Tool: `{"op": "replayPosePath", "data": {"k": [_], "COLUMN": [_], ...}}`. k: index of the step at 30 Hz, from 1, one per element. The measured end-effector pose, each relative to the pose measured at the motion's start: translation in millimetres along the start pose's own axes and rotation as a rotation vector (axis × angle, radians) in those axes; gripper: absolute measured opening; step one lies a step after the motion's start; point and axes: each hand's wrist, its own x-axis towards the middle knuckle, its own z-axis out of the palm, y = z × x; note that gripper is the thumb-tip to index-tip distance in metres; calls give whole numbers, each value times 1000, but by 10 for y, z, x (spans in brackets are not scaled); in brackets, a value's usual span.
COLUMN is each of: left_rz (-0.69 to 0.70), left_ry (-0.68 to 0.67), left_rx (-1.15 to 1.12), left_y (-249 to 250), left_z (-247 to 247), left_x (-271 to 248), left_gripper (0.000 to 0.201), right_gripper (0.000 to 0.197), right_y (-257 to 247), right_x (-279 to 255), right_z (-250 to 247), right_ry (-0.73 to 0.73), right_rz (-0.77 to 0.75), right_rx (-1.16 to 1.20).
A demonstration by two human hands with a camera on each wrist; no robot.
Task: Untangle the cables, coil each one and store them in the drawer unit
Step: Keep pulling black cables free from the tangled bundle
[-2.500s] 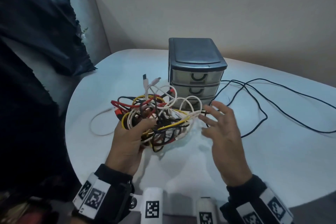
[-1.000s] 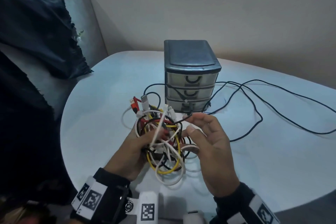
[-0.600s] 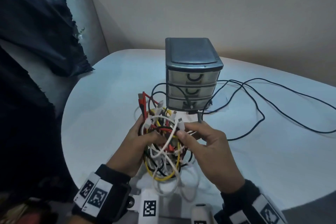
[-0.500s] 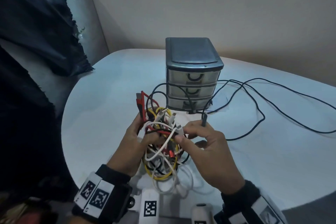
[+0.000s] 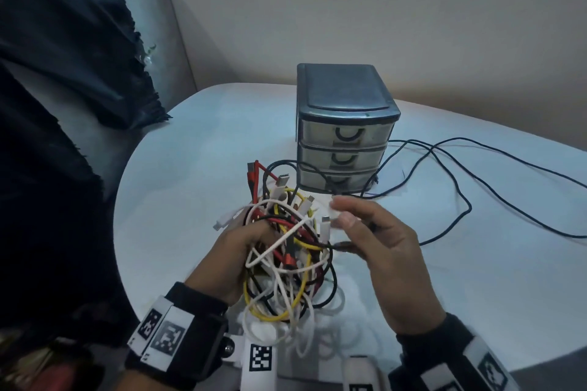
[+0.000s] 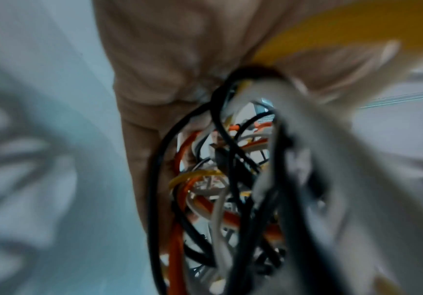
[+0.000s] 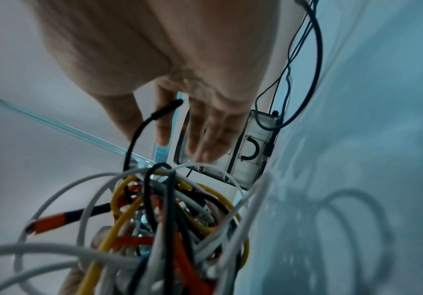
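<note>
A tangle of white, yellow, red and black cables (image 5: 286,257) hangs above the near part of the white table (image 5: 190,168). My left hand (image 5: 254,232) grips it from the left, fingers curled into the loops; up close the cables (image 6: 218,179) fill the left wrist view. My right hand (image 5: 346,209) is just right of the tangle with its fingers (image 7: 205,139) held straight. A black plug end (image 7: 167,108) lies against them, and a white plug (image 5: 325,225) sits by the thumb. The grey three-drawer unit (image 5: 343,136) stands behind, drawers closed.
A long thin black cable (image 5: 460,200) loops over the table right of the drawer unit and runs round its base. Dark cloth (image 5: 63,73) hangs at the left beside a grey cabinet (image 5: 152,25). The table's front edge is close below my wrists.
The tangle came up off the table in my left hand. My right hand pinched a black plug half a second ago; its fingers have since straightened and the plug lies loosely against them.
</note>
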Motion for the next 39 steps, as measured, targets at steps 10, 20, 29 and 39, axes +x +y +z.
{"op": "replayPosePath", "data": {"k": [10,20,29,39], "left_rz": [-86,262,92,-149], "left_ry": [62,70,115,142], "left_rx": [-66,390,203,-128], "left_y": [-19,-29,-48,-3], "left_z": [-4,126,54,-59], "left_x": [35,-63,-1,66], "left_gripper": [38,48,43,27], "right_gripper": [10,9,17,13], "right_y": [63,117,13,-77], "right_x": [-85,-40,-63,-42], "right_z": [83,43,48,-28], "right_ry": [113,70,26,-124], "right_rz": [-360,-441,-272,-119], "right_rx": [-403,-808,-342,-152]}}
